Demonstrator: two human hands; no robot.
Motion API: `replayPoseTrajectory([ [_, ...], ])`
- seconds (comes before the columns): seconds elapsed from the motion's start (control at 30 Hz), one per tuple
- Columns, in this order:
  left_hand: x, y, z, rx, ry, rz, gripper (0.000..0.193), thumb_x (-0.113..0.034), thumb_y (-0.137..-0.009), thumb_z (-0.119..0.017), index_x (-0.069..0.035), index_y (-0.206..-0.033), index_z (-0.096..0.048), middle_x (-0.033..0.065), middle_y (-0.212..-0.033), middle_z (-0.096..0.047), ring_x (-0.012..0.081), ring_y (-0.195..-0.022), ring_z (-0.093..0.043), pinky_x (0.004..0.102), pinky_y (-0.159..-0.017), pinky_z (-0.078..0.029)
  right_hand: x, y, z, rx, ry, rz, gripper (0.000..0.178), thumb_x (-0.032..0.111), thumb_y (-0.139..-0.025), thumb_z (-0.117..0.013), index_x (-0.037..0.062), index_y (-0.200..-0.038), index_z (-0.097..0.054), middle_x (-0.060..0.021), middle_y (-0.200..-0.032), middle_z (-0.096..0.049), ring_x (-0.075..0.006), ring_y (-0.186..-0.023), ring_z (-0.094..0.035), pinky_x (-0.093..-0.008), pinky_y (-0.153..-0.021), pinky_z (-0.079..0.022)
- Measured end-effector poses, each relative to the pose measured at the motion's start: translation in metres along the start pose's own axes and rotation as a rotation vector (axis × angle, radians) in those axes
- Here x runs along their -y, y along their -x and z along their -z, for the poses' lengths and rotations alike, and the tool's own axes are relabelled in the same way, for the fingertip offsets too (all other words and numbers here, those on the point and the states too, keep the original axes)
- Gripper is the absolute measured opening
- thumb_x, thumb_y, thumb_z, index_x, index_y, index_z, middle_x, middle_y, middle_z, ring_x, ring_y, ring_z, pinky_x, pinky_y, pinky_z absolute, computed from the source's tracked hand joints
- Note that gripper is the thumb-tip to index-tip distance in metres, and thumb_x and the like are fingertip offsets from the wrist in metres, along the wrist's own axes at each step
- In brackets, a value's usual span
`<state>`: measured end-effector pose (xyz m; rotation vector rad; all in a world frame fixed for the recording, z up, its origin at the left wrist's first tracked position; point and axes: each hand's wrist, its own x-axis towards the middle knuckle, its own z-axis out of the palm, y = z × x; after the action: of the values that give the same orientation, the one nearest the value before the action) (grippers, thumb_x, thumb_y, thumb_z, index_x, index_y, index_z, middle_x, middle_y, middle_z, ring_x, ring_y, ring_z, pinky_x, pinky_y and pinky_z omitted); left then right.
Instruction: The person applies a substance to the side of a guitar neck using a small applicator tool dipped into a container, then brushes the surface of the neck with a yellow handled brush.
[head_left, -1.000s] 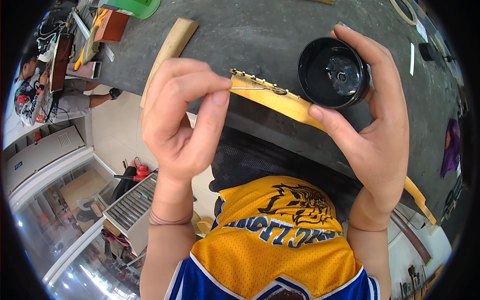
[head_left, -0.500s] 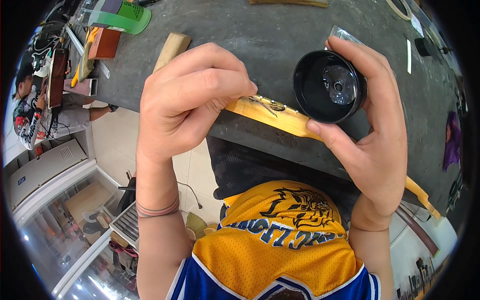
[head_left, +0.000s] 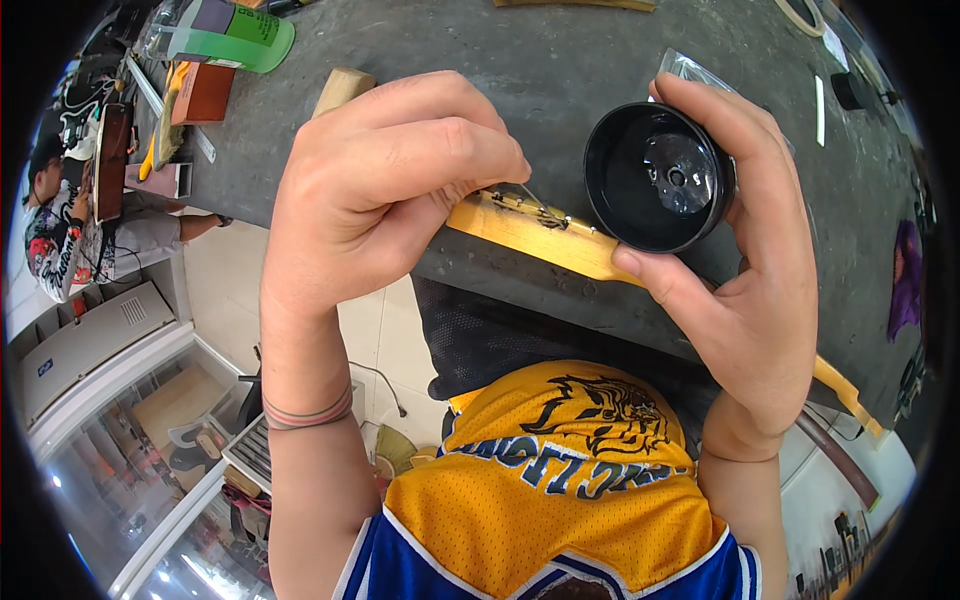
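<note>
My left hand (head_left: 400,190) is closed in a pinch around a thin metal pick (head_left: 537,201). Its tip rests at, or just above, the edge of a yellow wooden guitar headstock (head_left: 545,247). Small shiny pegs line that edge, and a dark decal marks the face. My right hand (head_left: 755,210) grips a round, shallow black cup (head_left: 623,185) from its right side, thumb below and fingers above. A clear, glossy substance lies in the cup's bottom. The thumb tip also meets the headstock's right end, though whether it presses on the wood I cannot tell.
A dark workbench (head_left: 480,110) carries a green spray bottle (head_left: 240,40), a reddish-brown block (head_left: 205,92), a wood piece (head_left: 343,88) and a purple cloth (head_left: 905,280). Another yellow wooden end (head_left: 850,395) pokes out at right. Far left, a person (head_left: 70,210) sits holding a brown object.
My left hand has shifted slightly, and the pick's tip has gone from the face of the headstock up and toward its pegged edge. My right hand and the cup stay nearly still.
</note>
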<state>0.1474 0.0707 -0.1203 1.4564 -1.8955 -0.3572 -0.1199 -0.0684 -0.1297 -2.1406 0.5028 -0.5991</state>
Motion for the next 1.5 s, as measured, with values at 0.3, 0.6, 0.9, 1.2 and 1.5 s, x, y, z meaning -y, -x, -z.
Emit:
replayPoseTrajectory([
  [0.3, 0.0014, 0.0042, 0.0015, -0.028, 0.029, 0.025, 0.005, 0.0, -0.097, -0.081, 0.003, -0.102, -0.082, 0.0153, -0.098, -0.08, 0.0238, -0.086, -0.075, 0.0322, -0.074, -0.057, -0.0003, -0.0005, -0.0003, 0.006, 0.011, 0.009, 0.09, -0.005, -0.077, -0.091, -0.001, -0.162, -0.062, -0.0164, -0.161, -0.06, -0.0295, -0.152, -0.062, -0.041, -0.127, -0.055],
  [0.6, 0.0013, -0.0006, 0.0027, 0.026, -0.013, 0.014, 0.004, 0.002, -0.097, -0.08, 0.002, -0.101, -0.082, 0.0138, -0.097, -0.08, 0.0222, -0.085, -0.074, 0.0317, -0.072, -0.057, -0.0026, -0.001, -0.0031, 0.003, 0.001, 0.003, 0.091, -0.006, -0.077, -0.091, -0.0005, -0.162, -0.062, -0.0158, -0.161, -0.061, -0.0286, -0.15, -0.063, -0.0404, -0.125, -0.057],
  [0.9, 0.0061, 0.0016, 0.0006, -0.036, 0.079, 0.037, 0.003, 0.004, -0.097, -0.08, 0.003, -0.099, -0.081, 0.0135, -0.095, -0.08, 0.0216, -0.083, -0.075, 0.0303, -0.071, -0.057, 0.0011, -0.0006, 0.0, 0.01, 0.028, -0.002, 0.091, -0.007, -0.077, -0.09, -0.0002, -0.163, -0.061, -0.0161, -0.162, -0.06, -0.029, -0.152, -0.062, -0.0408, -0.126, -0.056],
  [1.2, 0.0049, 0.0018, -0.0014, -0.045, 0.074, 0.049, 0.003, 0.004, -0.097, -0.08, 0.003, -0.099, -0.081, 0.0136, -0.094, -0.08, 0.0219, -0.083, -0.075, 0.0304, -0.071, -0.057, 0.0012, -0.0014, -0.0005, 0.016, 0.03, -0.01, 0.09, -0.006, -0.078, -0.09, -0.0003, -0.163, -0.061, -0.0154, -0.162, -0.06, -0.0283, -0.151, -0.062, -0.0403, -0.125, -0.056],
  [1.5, 0.002, -0.0006, -0.0038, -0.03, 0.022, 0.028, 0.003, 0.004, -0.096, -0.08, 0.003, -0.097, -0.079, 0.0134, -0.095, -0.081, 0.0229, -0.084, -0.076, 0.0317, -0.073, -0.057, 0.0, -0.0006, -0.0012, 0.015, 0.014, -0.009, 0.092, -0.008, -0.077, -0.09, 0.0, -0.164, -0.06, -0.0151, -0.162, -0.06, -0.028, -0.152, -0.062, -0.0401, -0.127, -0.055],
])
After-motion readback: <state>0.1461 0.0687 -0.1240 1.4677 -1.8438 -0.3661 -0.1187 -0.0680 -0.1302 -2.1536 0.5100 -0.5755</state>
